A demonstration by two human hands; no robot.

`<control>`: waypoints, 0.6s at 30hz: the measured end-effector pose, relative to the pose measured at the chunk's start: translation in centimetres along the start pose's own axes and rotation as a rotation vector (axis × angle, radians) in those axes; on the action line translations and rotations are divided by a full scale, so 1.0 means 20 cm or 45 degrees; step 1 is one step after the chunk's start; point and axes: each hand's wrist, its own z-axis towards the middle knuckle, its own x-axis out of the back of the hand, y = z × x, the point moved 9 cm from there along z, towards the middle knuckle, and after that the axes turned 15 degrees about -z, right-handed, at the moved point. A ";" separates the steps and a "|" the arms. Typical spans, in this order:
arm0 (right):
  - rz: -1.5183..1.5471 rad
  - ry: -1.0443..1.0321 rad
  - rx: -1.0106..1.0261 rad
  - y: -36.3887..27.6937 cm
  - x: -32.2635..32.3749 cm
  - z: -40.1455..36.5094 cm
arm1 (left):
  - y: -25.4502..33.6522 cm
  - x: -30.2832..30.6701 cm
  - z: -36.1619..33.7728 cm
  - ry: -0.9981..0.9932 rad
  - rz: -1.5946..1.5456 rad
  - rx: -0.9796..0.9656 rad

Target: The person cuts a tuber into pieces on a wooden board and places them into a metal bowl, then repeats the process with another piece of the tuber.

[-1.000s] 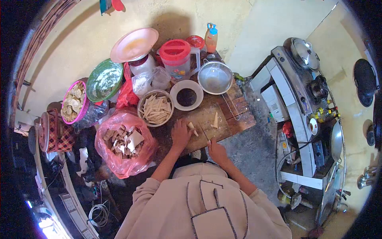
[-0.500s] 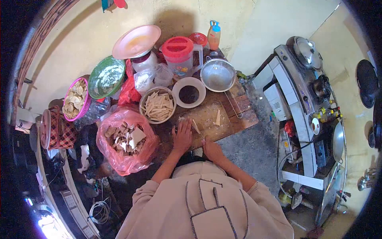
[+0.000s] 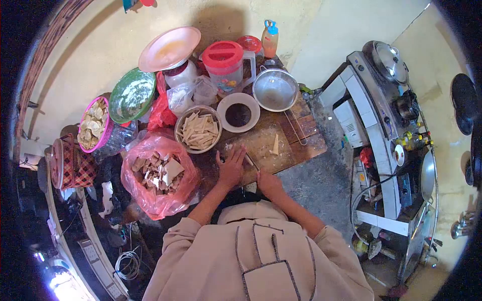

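My right hand (image 3: 269,184) is closed round the handle of a knife (image 3: 251,161), its blade pointing up and left over the wooden cutting board (image 3: 261,138). Just left of the blade, my left hand (image 3: 232,168) lies with its fingers stretched over the board's left part; anything beneath the palm is hidden. A pale wedge-shaped piece (image 3: 275,144) rests on the board among small crumbs. Beyond my left hand stands a metal bowl (image 3: 219,136) full of pale cut strips (image 3: 199,130). A pink plastic bag (image 3: 131,193) with brown and white chunks sits to the left.
Behind the board are a white bowl of dark liquid (image 3: 238,114), a metal strainer (image 3: 275,90) and a red-lidded pitcher (image 3: 223,65). A green basin (image 3: 131,95) and a pink basket of pale slices (image 3: 94,124) stand left. A gas stove (image 3: 374,95) is at right.
The knife has tilted, its tip shifting slightly, and my right hand has moved a little to the right. My left hand stays on the board, its fingers slightly more spread.
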 end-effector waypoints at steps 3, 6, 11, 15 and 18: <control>-0.006 -0.025 0.029 -0.02 0.07 0.01 | -0.02 -0.01 0.01 -0.027 -0.021 -0.002; -0.056 -0.052 0.084 -0.02 0.05 0.05 | -0.03 -0.02 0.02 -0.017 -0.046 -0.001; -0.094 -0.057 0.250 -0.06 0.14 0.04 | -0.04 -0.03 0.02 -0.042 -0.031 -0.005; -0.092 0.062 0.106 0.01 0.01 0.05 | -0.02 -0.01 0.01 -0.019 -0.058 -0.039; -0.180 -0.017 0.044 0.01 -0.02 0.02 | -0.01 0.01 0.01 -0.031 -0.019 -0.067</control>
